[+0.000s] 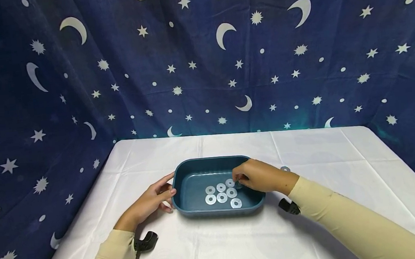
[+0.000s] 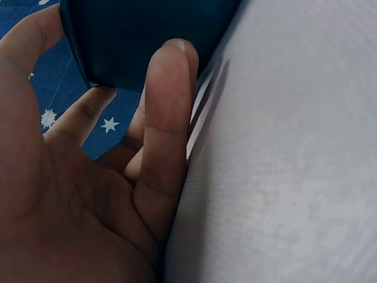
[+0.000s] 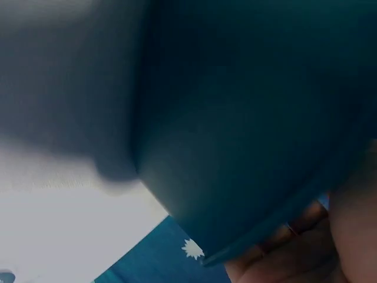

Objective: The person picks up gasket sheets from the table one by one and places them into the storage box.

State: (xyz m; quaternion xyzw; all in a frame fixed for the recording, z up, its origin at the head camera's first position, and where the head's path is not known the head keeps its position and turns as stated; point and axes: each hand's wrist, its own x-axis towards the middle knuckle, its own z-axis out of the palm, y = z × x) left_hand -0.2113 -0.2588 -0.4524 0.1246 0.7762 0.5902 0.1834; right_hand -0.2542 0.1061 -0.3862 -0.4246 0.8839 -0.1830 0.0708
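Observation:
A dark teal rectangular tray [image 1: 220,212] stands on the white cloth. Several flat metal washers [image 1: 210,199] lie in its middle and right part, roughly in rows. My left hand [image 1: 150,200] rests against the tray's left end, thumb by the rim and fingers spread along the outside; in the left wrist view, fingertips touch the tray wall [image 2: 135,47]. My right hand [image 1: 259,176] reaches over the right side, fingertips down, pinching a washer [image 1: 238,184] partly hidden by the fingers. In the right wrist view the tray wall [image 3: 247,135] hides the fingertips.
Another washer [image 1: 285,168] lies on the cloth behind my right wrist, partly covered. The white-covered table [image 1: 150,151] meets a dark blue curtain [image 1: 200,43] with moons and stars at the back and left. Black wrist devices [image 1: 145,242] sit below both wrists.

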